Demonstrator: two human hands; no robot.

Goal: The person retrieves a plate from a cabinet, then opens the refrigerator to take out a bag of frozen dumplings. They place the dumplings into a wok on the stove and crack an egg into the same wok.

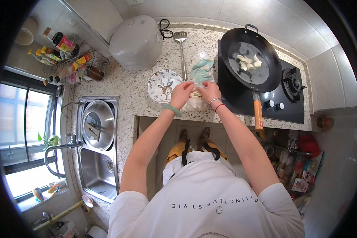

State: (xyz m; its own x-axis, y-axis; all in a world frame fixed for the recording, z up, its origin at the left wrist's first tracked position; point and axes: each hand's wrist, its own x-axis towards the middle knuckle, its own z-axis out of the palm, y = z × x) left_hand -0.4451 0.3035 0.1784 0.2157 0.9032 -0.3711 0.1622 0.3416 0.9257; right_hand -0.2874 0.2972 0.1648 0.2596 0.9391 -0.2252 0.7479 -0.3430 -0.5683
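Observation:
My left hand point(181, 95) and my right hand point(210, 92) are close together at the counter's front edge. Both pinch the top of a clear plastic bag point(196, 104) with pale pieces inside, which look like dumplings. A teal printed part of plastic packaging point(202, 70) lies just beyond my fingers. Left of the bag is a round plate point(161, 89) with a deer picture. A slotted metal spatula point(183, 57) lies behind it. To the right, a black wok point(231, 65) holds cloudy liquid and several pale dumplings point(248, 62).
The wok sits on a black gas hob point(236, 101), its wooden handle point(258, 113) jutting past the front edge. A covered rice cooker point(135, 43) stands at the back. On the left are a steel sink point(97, 170) holding a metal pan lid point(101, 133) and a rack of bottles point(79, 65).

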